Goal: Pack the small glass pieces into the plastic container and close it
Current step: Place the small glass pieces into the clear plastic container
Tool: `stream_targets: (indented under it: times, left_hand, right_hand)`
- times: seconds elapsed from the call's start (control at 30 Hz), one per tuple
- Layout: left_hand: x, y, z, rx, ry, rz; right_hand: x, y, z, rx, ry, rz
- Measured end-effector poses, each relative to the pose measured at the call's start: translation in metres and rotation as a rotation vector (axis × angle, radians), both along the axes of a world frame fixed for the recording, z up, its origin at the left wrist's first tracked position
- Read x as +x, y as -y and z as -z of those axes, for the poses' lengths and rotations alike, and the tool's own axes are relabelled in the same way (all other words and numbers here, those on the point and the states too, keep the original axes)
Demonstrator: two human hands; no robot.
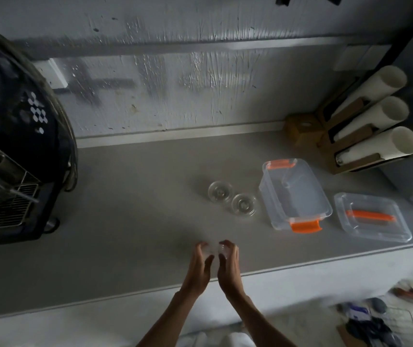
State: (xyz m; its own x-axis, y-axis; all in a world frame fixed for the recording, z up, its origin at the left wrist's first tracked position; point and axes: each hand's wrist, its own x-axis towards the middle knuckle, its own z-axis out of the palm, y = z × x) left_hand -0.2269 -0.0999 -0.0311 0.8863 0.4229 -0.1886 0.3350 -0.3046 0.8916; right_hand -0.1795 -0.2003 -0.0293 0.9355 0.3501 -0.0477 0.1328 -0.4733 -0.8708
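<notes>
Glass pieces (pixel 214 249) gripped in fingers of both hands | container (pixel 294 194) open, far right

Left hand (pixel 201 261): forearm bare, reaching forward from bottom of frame; fingers curled inward, thumb toward midline, closed around small clear glass piece (pixel 209 250)
Right hand (pixel 229 259): forearm bare, angled in from lower right; fingers curled, mirroring left, grasp on glass unclear
Both hands: close together, nearly touching, wrists straight, palms facing each other
</notes>
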Motion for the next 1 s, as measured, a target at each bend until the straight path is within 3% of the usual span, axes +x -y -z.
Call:
stream_targets:
  times: [0.27, 0.47, 0.57, 0.67, 0.7, 0.8, 0.87, 1.0]
  left_hand:
    - [0.014, 0.0, -0.006, 0.079, -0.034, -0.036]
    - [0.061, 0.003, -0.055, -0.187, -0.194, 0.114]
    - [0.099, 0.024, -0.089, -0.372, -0.269, 0.233]
    - [0.151, 0.051, -0.121, -0.703, -0.323, 0.151]
    - [0.171, 0.06, -0.131, -0.701, -0.313, 0.076]
    - [0.226, 0.091, -0.141, -0.451, -0.246, -0.107]
    - [0.244, 0.106, -0.133, -0.323, -0.304, -0.143]
    - [0.254, 0.136, -0.113, -0.348, -0.348, -0.204]
  right_hand:
    - [0.017, 0.009, 0.0, -0.004, -0.109, -0.14]
    - [0.058, 0.046, -0.033, 0.229, -0.493, 0.014]
    - [0.081, 0.079, -0.063, 0.274, -0.473, 0.089]
    - [0.109, 0.117, -0.101, 0.373, -0.451, 0.128]
    - [0.121, 0.127, -0.112, 0.407, -0.456, 0.136]
    - [0.162, 0.154, -0.132, 0.497, -0.487, 0.224]
    - [0.185, 0.164, -0.138, 0.533, -0.527, 0.278]
    - [0.217, 0.195, -0.128, 0.558, -0.638, 0.324]
